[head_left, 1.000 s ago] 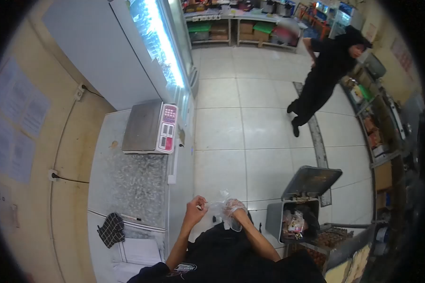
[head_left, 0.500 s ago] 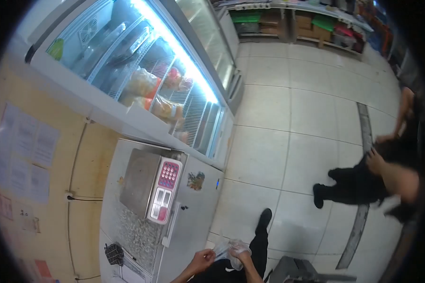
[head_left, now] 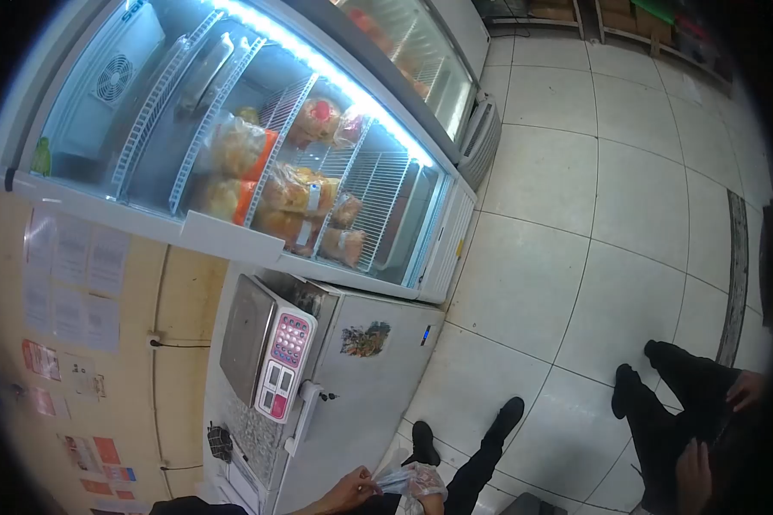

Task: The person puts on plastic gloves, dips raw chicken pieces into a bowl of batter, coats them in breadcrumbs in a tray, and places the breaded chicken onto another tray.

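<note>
Near the bottom edge, my left hand [head_left: 353,490] is closed, its fingertips pinching an edge of thin clear plastic [head_left: 394,480]. The plastic stretches across to my right hand [head_left: 431,501], which is bunched in it and mostly covered by its folds. Whether it is a bag or a disposable glove I cannot make out. Both hands are held in front of my body, above my dark trousers and shoes [head_left: 507,417].
A lit glass-front fridge [head_left: 232,236] holds bagged food [head_left: 301,189]. Beside it, a weighing scale [head_left: 285,343] rests on a white chest freezer [head_left: 361,386]. To the right another person in dark trousers [head_left: 696,386] sits or stands on the tiled floor [head_left: 532,283]. Papers [head_left: 73,275] hang on the wall.
My view has shifted, bringing the fridge closer and more fully into sight. Both hands remain on the plastic, low in view. The other person now appears lower, hands near their legs.
</note>
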A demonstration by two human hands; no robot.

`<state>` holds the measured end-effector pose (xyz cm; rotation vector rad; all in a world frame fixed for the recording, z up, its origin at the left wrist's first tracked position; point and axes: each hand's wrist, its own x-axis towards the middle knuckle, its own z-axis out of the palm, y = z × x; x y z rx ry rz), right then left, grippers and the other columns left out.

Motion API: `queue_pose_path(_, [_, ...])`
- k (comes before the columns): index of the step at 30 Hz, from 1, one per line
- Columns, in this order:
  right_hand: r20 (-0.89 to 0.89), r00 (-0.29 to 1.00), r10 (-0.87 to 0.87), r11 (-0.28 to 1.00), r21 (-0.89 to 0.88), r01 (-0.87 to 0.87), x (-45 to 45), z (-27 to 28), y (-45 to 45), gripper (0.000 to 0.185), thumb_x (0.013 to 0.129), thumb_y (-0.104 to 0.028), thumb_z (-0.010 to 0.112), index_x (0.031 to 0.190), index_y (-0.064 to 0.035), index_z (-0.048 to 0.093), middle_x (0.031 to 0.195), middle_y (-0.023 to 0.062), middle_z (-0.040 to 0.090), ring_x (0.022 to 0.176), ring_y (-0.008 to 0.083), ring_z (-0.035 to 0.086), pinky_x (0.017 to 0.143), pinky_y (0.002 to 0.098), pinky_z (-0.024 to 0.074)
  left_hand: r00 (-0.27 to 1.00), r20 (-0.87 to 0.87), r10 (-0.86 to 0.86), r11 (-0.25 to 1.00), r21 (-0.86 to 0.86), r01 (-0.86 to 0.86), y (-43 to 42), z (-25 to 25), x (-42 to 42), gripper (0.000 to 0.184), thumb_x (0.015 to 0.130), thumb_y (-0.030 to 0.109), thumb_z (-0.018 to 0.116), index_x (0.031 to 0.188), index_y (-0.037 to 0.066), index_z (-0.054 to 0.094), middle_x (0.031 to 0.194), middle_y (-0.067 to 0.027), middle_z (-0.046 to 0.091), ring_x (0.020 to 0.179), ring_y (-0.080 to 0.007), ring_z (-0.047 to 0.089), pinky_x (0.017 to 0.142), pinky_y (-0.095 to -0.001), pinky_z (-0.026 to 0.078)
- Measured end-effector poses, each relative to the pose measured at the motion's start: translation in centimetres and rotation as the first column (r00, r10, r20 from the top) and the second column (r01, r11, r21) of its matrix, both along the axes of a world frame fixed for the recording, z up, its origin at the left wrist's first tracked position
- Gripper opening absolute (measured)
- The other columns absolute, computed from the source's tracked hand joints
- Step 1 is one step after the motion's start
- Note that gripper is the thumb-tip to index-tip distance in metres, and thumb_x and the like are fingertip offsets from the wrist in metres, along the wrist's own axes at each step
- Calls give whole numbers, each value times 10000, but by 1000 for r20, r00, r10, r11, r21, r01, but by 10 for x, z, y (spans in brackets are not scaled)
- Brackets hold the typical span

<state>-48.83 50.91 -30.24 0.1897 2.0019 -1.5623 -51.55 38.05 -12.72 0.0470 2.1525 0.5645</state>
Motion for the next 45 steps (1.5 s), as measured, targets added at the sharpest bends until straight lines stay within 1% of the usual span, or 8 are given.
queue_pose_path(16, [-256, 956, -144, 904, 358, 232, 102, -65, -17, 345, 875, -248, 464, 1069, -4, 612, 1047, 159, 621, 956, 332, 583, 794, 406, 486, 904, -283, -321, 910, 172, 377, 38, 45, -38, 213, 828, 191, 612, 1013, 99, 663, 834, -150, 535, 770, -253, 551, 670, -345, 440])
queue_pose_path(21, [20, 999, -41, 896, 443, 28, 45, 139, 49, 328, 838, -305, 483, 1010, -59, 617, 1072, 150, 607, 991, 334, 556, 873, 409, 438, 945, 181, -271, 924, 325, 203, 40, 93, -27, 379, 891, 274, 520, 1234, 112, 536, 625, -140, 556, 571, -229, 548, 604, -355, 454])
queue_pose_path(26, [22, 969, -247, 633, 760, 144, 95, 239, 11, 225, 746, -247, 558, 883, -84, 631, 954, 123, 624, 926, 310, 584, 776, 424, 476, 867, 48, -497, 707, 602, 372, 17, 47, 6, 457, 935, 268, 475, 1349, 86, 409, 603, 11, 452, 566, -85, 415, 522, -273, 374])
queue_pose_path(29, [-43, 862, -505, 478, 818, 320, 151, 257, -50, 168, 738, -190, 567, 796, -69, 667, 856, 117, 662, 801, 295, 644, 676, 420, 514, 775, -71, -627, 498, 729, 470, 25, 59, 30, 455, 923, 239, 511, 1342, 84, 426, 586, 39, 440, 515, -59, 379, 473, -247, 341])
queue_pose_path(36, [-234, 725, -648, 214, 857, 468, 261, 319, -155, 287, 828, -277, 492, 816, -54, 672, 886, 126, 664, 866, 301, 638, 717, 410, 512, 789, 391, -474, 677, 735, 43, 10, 128, 167, 402, 821, 151, 681, 1191, 51, 562, 576, 73, 453, 452, -35, 373, 414, -199, 308])
queue_pose_path(38, [-111, 391, -914, 112, 855, 506, 296, 292, -168, 414, 878, -380, 424, 842, -57, 679, 924, 139, 664, 886, 312, 634, 746, 403, 511, 692, 617, -375, 661, 701, -268, -6, 112, 213, 367, 858, 242, 642, 1147, 30, 563, 804, 3, 592, 663, -86, 539, 598, -226, 450])
queue_pose_path(44, [-130, -22, -991, -119, 811, 573, 415, 373, -237, 485, 889, -430, 394, 815, -43, 678, 893, 189, 651, 877, 372, 616, 753, 448, 495, 500, 665, -554, 768, 640, 0, -43, 103, 387, 348, 916, 303, 524, 1110, 21, 587, 1038, -63, 619, 950, -233, 579, 852, -323, 439])
queue_pose_path(45, [-147, -86, -985, -170, 808, 564, 440, 377, -253, 484, 883, -429, 405, 790, -39, 677, 872, 190, 651, 865, 374, 618, 747, 451, 496, 551, 462, -695, 540, 842, -25, -49, 95, 425, 349, 903, 292, 548, 1111, 15, 589, 1045, -75, 624, 948, -245, 578, 859, -328, 430])
